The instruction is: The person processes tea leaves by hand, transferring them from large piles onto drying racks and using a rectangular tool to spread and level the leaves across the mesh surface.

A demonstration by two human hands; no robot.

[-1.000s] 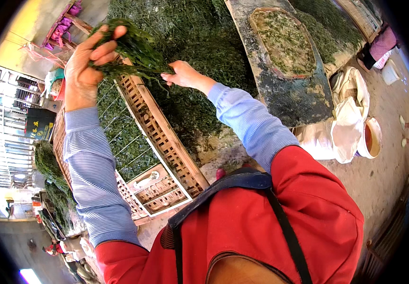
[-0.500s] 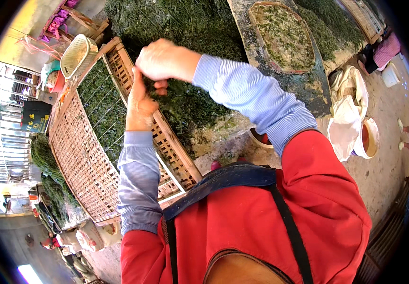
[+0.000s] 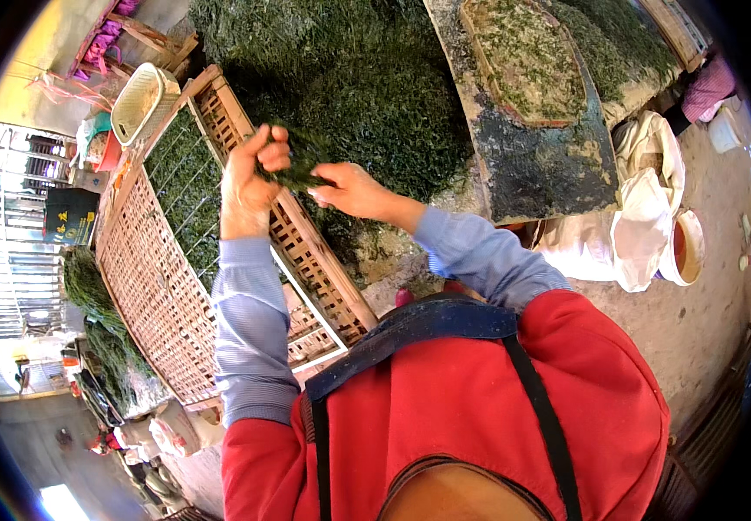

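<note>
Between my hands stretches a small bunch of wet, dark green seaweed. My left hand has its fingers curled round one end of it. With thumb and fingers, my right hand pinches the other end. Both hands are above the near rail of a slatted wooden frame. Inside that frame, a layer of green strands lies under thin wires beside a woven mat. A large heap of seaweed lies just beyond my hands.
A dark board with a worn wooden block stands at the right of the heap. White sacks and a bucket are on the floor to the right. A pale plastic basket sits at the frame's far corner.
My right hand has come down and to the right, away from my left hand. Seaweed now shows stretched between them. My left fingers have curled in.
</note>
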